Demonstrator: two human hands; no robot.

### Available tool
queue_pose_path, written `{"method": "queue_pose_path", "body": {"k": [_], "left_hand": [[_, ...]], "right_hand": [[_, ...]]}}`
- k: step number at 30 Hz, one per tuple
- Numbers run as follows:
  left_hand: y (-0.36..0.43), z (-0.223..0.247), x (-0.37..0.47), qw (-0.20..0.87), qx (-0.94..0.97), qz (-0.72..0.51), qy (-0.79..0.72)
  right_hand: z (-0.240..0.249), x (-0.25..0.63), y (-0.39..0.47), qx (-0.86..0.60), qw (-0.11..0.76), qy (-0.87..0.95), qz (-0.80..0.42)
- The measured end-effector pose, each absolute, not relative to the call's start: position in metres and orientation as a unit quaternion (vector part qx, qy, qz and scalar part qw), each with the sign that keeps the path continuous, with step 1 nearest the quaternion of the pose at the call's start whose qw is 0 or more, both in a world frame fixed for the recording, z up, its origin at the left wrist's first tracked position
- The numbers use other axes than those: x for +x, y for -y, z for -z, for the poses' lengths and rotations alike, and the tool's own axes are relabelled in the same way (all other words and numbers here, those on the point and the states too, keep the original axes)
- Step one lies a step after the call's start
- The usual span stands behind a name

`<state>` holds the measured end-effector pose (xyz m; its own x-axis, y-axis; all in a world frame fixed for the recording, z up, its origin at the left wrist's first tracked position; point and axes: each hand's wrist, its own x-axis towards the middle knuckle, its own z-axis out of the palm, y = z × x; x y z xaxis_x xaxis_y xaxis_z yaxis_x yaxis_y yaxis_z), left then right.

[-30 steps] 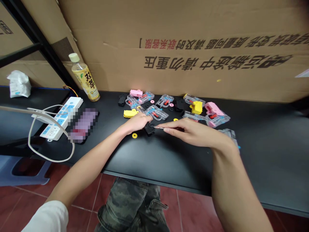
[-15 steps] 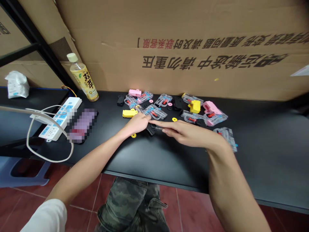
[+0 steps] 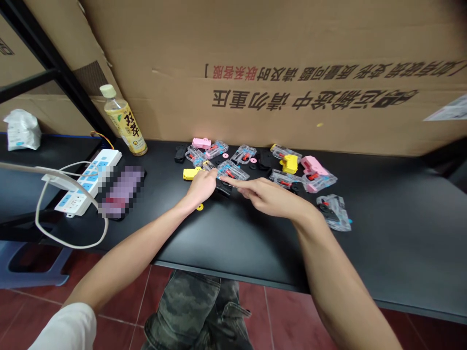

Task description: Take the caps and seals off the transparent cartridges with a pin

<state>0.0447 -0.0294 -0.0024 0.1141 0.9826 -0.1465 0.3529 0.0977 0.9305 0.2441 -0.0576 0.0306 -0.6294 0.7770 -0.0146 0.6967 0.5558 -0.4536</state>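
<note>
Black piece (image 3: 224, 188) sits against the left hand (image 3: 203, 186).

This is looking like an improvised small-parts workbench, though the wider room is not showing. Plastic toy parts (image 3: 289, 164) are lying across a black tabletop (image 3: 233, 243), a cardboard sheet (image 3: 255, 39) is standing behind, and a power strip (image 3: 87, 182) is sitting beside a drink bottle (image 3: 126, 121) above red floor tiles (image 3: 288, 316).

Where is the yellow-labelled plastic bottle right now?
In the head view, the yellow-labelled plastic bottle stands on the left, in front of the brown cardboard, beside the white power strip.
</note>
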Motion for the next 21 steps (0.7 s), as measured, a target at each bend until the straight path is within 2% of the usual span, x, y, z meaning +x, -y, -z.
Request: {"method": "queue_pose_path", "body": {"k": [9, 16, 21], "left_hand": [[0.030, 0.003, 0.043, 0.378, 0.627, -0.347, -0.586], [0.028, 0.005, 0.042, 0.368, 0.620, -0.345, -0.601], [0.030, 0.007, 0.042, 0.396, 0.611, -0.361, -0.583]], "right_hand": [[-0.029, 0.233, 0.061, -0.474, 0.064, 0.864, -0.159], [-0.027, 0.224, 0.063, -0.514, 0.037, 0.851, -0.101], [-0.021, 0.222, 0.062, -0.527, 0.058, 0.844, -0.078]]}}
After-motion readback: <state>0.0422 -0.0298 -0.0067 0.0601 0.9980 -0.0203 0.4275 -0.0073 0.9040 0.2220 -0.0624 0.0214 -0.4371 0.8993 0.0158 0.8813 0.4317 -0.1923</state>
